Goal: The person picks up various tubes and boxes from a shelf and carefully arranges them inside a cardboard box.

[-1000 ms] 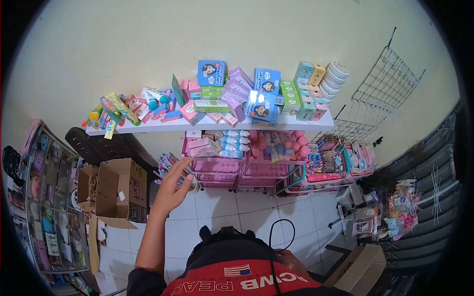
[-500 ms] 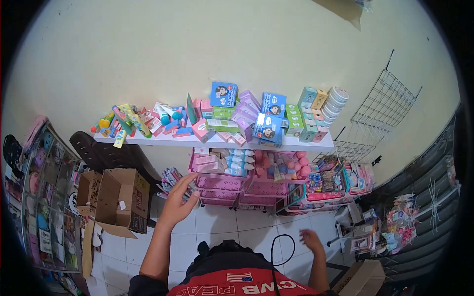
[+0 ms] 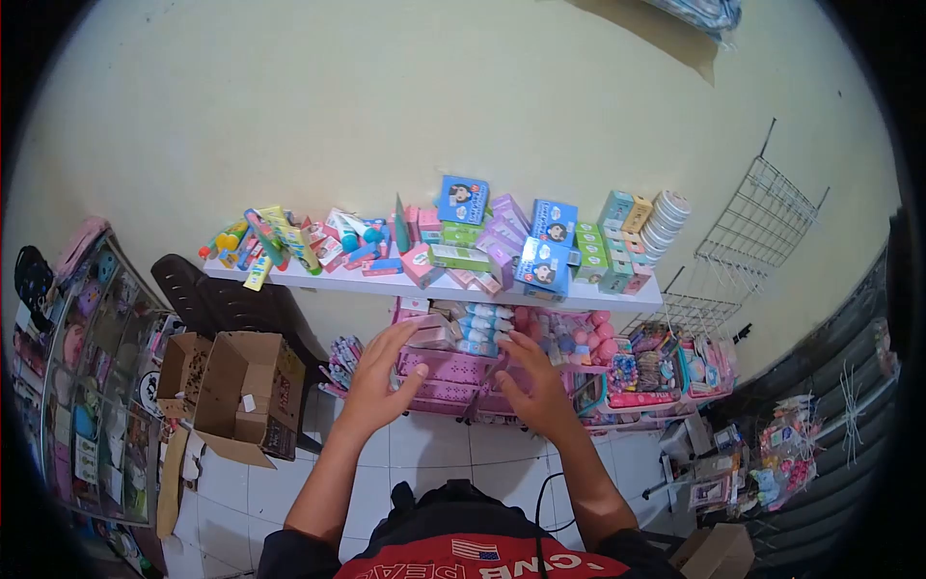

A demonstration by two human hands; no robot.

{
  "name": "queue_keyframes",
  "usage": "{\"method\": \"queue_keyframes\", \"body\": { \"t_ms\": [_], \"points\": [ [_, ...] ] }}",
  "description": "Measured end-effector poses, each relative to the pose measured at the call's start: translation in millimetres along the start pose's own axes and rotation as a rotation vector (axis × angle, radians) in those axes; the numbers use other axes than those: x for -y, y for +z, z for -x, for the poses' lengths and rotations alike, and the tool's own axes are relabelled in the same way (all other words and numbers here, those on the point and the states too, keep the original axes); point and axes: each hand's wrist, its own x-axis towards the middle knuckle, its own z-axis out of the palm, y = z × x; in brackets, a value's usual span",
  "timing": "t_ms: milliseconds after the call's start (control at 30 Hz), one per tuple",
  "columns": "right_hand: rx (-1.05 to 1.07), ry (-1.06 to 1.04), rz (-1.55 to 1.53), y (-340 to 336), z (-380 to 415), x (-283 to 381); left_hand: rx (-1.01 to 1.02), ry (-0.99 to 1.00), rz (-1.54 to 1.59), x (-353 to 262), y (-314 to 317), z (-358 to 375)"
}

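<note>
My left hand (image 3: 379,383) is stretched out with its thumb apart, by the left side of a pink plastic basket cart (image 3: 446,369). Its fingertips overlap the pale pink boxes (image 3: 434,333) in the top basket; whether they touch cannot be made out. On the other side, my right hand (image 3: 533,388) is open too, fingers spread and holding nothing. Between the hands lie white-and-blue bottles (image 3: 482,326) in rows. Pink round-topped items (image 3: 602,340) fill the basket just right of my right hand.
Above the carts, a white shelf (image 3: 386,286) carries tubes, small boxes, blue boxes (image 3: 463,200) and stacked white tubs (image 3: 666,224). Open cardboard boxes (image 3: 231,410) stand at left beside a dark chair (image 3: 188,289) and a display case (image 3: 87,386). Wire racks (image 3: 762,212) lean at right.
My right hand has come up from low at the right to the basket. My left hand has shifted slightly right. The view has tilted upward slightly.
</note>
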Motion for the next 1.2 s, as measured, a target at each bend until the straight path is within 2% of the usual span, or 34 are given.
{"method": "queue_keyframes", "body": {
  "t_ms": [167, 633, 933, 1067, 1200],
  "points": [
    [0.021, -0.063, -0.053, 24, -12, 10, -0.047, -0.024, -0.003, 8, -12, 14],
    [0.054, -0.031, -0.102, 111, -26, 61, -0.141, -0.164, 0.03, 58, -87, 63],
    [0.118, -0.107, -0.186, 132, -20, 88, -0.271, -0.242, -0.081, 42, -114, 110],
    [0.12, -0.245, -0.248, 143, -19, 87, -0.324, -0.277, -0.128, 19, -124, 133],
    [0.223, -0.152, -0.344, 153, -12, 100, -0.346, -0.32, -0.181, 8, -133, 158]
  ]
}}
